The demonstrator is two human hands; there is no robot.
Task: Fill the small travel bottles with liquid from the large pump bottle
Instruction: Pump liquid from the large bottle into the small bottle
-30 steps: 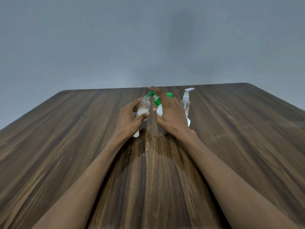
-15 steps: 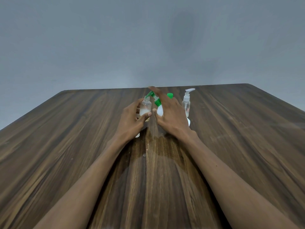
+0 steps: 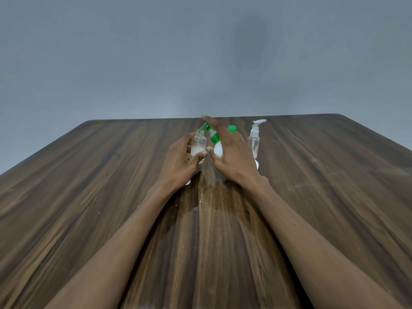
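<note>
1. Filling is under way. The left hand (image 3: 178, 162) grasps a small clear travel bottle (image 3: 199, 145), uncapped, with thumb and fingers curled round its lower body. It is held just above the bench (image 3: 89, 197), near the middle of the far edge.
2. That bottle holds white liquid in roughly its lower third; the rest looks empty, so it needs more pumps.
3. The right hand (image 3: 231, 157) lies over the large pump bottle (image 3: 218, 149), fingers straight and pressing on the green pump head (image 3: 210, 130), thumb against the white body. The green nozzle points down at the small bottle's mouth.
4. A second travel bottle (image 3: 254, 141) with a white pump top stands just right of the right hand, capped. It looks clear and probably unfilled, though the view is too small to be sure.
5. A green cap (image 3: 231, 128) shows behind the right hand; what it belongs to is hidden.
6. Small white pieces (image 3: 256, 164) lie on the bench under both hands, possibly loose caps.
7. Left to do: top up the held bottle, cap it, then fill the second.
</note>
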